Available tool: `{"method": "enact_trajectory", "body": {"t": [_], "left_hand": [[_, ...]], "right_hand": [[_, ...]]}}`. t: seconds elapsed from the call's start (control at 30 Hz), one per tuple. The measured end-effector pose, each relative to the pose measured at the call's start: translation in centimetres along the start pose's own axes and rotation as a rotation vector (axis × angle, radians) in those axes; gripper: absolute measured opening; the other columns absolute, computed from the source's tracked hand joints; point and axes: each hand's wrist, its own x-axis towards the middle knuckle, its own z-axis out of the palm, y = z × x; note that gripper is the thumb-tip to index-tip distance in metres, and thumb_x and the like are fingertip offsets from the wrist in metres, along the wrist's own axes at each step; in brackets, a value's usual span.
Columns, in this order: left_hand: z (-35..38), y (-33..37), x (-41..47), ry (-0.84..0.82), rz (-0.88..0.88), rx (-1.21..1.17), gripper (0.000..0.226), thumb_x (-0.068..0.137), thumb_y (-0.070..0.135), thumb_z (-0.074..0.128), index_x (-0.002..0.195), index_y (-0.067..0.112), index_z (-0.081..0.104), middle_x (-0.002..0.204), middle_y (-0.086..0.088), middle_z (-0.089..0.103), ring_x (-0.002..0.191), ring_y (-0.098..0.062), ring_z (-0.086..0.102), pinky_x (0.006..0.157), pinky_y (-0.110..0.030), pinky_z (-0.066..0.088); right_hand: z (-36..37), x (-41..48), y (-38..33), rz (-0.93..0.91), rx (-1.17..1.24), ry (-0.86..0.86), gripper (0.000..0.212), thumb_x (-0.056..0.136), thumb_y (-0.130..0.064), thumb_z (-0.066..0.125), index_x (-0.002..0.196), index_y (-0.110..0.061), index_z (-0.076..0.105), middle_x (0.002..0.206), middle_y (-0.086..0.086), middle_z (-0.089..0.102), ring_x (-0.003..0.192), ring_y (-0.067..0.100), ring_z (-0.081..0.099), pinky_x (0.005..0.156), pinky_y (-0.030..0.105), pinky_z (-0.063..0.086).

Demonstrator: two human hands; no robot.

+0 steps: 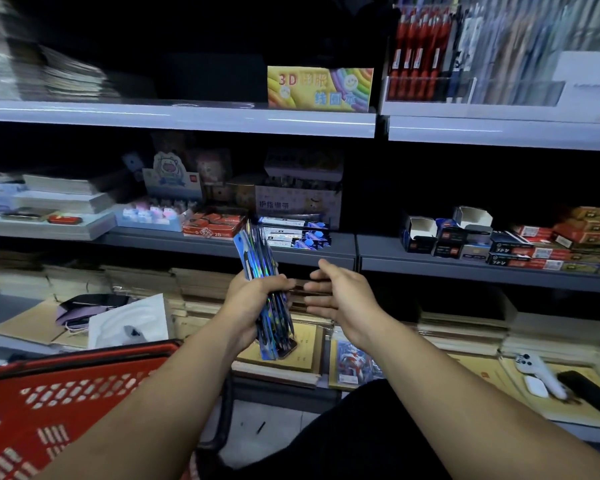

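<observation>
We grip a thick bundle of flat packs point(260, 261) in our left hand point(253, 301), just below the middle of the view. The fingers curl round the bundle's lower half. The packs are long, narrow and glossy, with a blue holographic sheen, and they stand nearly upright, fanning slightly at the top and leaning toward eleven o'clock. Our right hand point(342, 296) hangs at three o'clock from the bundle, close but not touching, with its palm turned toward the packs and its fingers spread loosely, holding nothing.

At twelve o'clock from the bundle, a short stack of similar shiny blue packs point(298, 233) lies flat on the grey metal shelf point(340, 252). Squat red cardboard boxes point(212, 225) sit beside that stack at nine o'clock. Below the shelf are piles of matte brown paper notebooks point(201, 285). At seven o'clock in the view is a red plastic basket point(49, 393) with slotted, perforated walls.
</observation>
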Motion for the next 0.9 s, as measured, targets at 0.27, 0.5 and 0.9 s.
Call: {"method": "enact_trajectory", "body": {"t": [0.27,0.5,0.9], "left_hand": [[-1.8,-0.1,0.3,0.021,-0.006,-0.008,0.032,0.08,-0.012,0.073,0.101,0.009,0.06,0.074,-0.003,0.067,0.067,-0.022,0.065,0.081,-0.046,0.056],[-1.5,0.0,0.9,-0.013,0.034,0.021,0.032,0.081,-0.014,0.071,0.103,0.007,0.059,0.077,-0.006,0.064,0.066,-0.023,0.064,0.076,-0.044,0.055],[2.5,0.2,1.6,-0.03,0.088,0.061,0.029,0.084,-0.001,0.079,0.098,0.008,0.056,0.066,-0.009,0.061,0.059,-0.022,0.062,0.058,-0.034,0.055]], "right_hand": [[0.1,0.4,0.4,-0.003,-0.019,-0.005,0.032,0.104,-0.037,0.057,0.103,-0.008,0.069,0.095,0.013,0.074,0.081,0.028,0.069,0.088,0.048,0.06],[0.6,1.1,0.4,-0.013,-0.03,-0.017,0.03,0.103,-0.033,0.059,0.108,-0.006,0.069,0.095,0.013,0.073,0.084,0.029,0.067,0.086,0.046,0.06],[-1.3,2.4,0.1,-0.087,0.006,0.055,0.024,0.102,-0.036,0.06,0.102,-0.013,0.068,0.11,0.01,0.073,0.099,0.029,0.072,0.087,0.041,0.061]]}}
